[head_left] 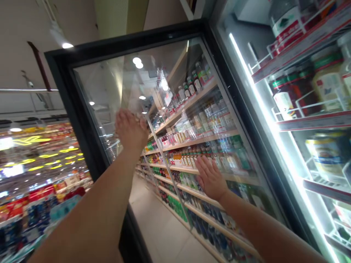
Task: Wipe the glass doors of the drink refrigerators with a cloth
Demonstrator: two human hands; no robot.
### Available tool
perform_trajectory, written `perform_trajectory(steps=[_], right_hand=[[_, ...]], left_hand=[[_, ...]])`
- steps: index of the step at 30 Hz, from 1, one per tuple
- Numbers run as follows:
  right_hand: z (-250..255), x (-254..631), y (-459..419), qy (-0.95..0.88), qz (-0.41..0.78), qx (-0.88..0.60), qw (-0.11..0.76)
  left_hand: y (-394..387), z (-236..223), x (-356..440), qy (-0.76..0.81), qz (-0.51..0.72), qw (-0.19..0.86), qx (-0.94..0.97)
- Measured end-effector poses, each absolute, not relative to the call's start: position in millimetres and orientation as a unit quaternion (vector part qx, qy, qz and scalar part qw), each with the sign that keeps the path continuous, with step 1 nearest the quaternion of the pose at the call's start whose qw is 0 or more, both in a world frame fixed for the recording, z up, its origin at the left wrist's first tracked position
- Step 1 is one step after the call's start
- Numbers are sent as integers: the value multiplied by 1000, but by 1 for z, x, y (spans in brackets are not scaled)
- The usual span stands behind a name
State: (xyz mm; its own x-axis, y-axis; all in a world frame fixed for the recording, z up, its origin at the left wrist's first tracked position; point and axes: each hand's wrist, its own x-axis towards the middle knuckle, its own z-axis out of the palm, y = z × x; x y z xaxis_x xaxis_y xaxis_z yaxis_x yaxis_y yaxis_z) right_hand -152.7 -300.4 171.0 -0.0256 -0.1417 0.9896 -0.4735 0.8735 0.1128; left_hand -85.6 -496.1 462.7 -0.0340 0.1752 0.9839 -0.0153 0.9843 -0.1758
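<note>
A glass cooler door with a black frame (128,43) stands swung open before me. My left hand (131,128) is raised against the upper left part of the pane, fingers stretched out and slightly blurred. Lower and to the right, my right hand (211,179) is held up flat at the glass, its fingers extended. Neither hand holds anything. Whether both palms truly touch the pane I cannot tell. Shelves of bottles (200,122) show in the glass, partly covered by my hands and forearms.
At the right is the lit cooler interior, with bottles (285,100) and cans (326,155) on wire-fronted shelves (319,121). A bright light strip (259,95) runs down its edge. Colourful packaged goods (41,197) stand at the left beyond the door. Pale floor (161,223) shows low in the pane.
</note>
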Motion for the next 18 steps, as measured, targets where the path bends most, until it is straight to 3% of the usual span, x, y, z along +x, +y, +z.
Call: perform_trajectory(steps=[4,6,12,18], right_hand=[[171,-151,-300,-706,127,219,661],[171,-151,-300,-705,127,219,663],[172,-152,-300,-699,130,221,667],[171,-148,-300,-690,128,223,677]], left_hand=[[-481,443,-95,-755,245,554,-251],[-484,446,-93,-755,275,524,-283],[-501,460,-84,-716,84,689,-66],[-490,405,-93,-735,187,620,-202]])
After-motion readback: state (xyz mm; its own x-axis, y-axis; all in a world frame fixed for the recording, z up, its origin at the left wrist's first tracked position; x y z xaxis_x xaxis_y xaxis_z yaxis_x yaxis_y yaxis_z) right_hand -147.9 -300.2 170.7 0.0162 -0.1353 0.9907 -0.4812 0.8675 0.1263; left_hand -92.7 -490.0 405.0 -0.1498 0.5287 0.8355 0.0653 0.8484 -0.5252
